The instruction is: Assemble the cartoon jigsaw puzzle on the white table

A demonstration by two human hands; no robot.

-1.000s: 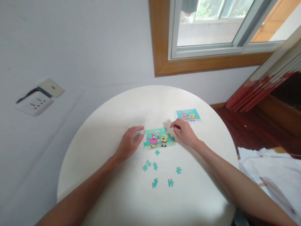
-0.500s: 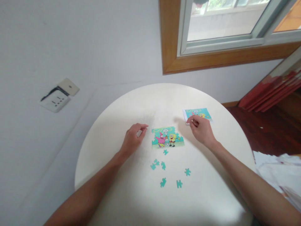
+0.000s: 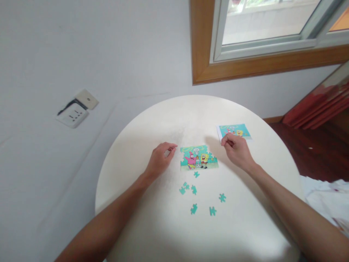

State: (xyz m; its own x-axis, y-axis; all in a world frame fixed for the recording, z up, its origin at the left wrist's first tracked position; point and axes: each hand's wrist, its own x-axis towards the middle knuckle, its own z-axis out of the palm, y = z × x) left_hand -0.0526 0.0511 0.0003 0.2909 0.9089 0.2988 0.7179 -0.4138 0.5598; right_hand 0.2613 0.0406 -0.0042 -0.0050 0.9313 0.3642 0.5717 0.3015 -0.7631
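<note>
A partly joined jigsaw puzzle [image 3: 199, 160] with cartoon figures lies flat on the round white table [image 3: 131, 153]; gaps show along its left and upper right edges. Just left of it is my left hand [image 3: 160, 157], thumb and fingers slightly apart and nothing visible between them. To the puzzle's right, my right hand [image 3: 237, 150] is closed in a pinch, and whatever its fingertips hold is hidden. This hand covers the lower edge of a picture card [image 3: 245, 130] with the same scene. Several loose teal puzzle pieces [image 3: 193, 209] lie scattered on the near side of the puzzle.
A white wall [image 3: 122, 47] with a socket [image 3: 73, 115] rises behind and left of the table. Above the far side is a wood-framed window [image 3: 200, 43]. White papers or cloth [image 3: 324, 196] and a red curtain [image 3: 321, 98] are on the right.
The whole view has shifted a little, so everything appears farther right. Both hands keep nearly the same places beside the puzzle and card. The loose pieces have not moved on the table.
</note>
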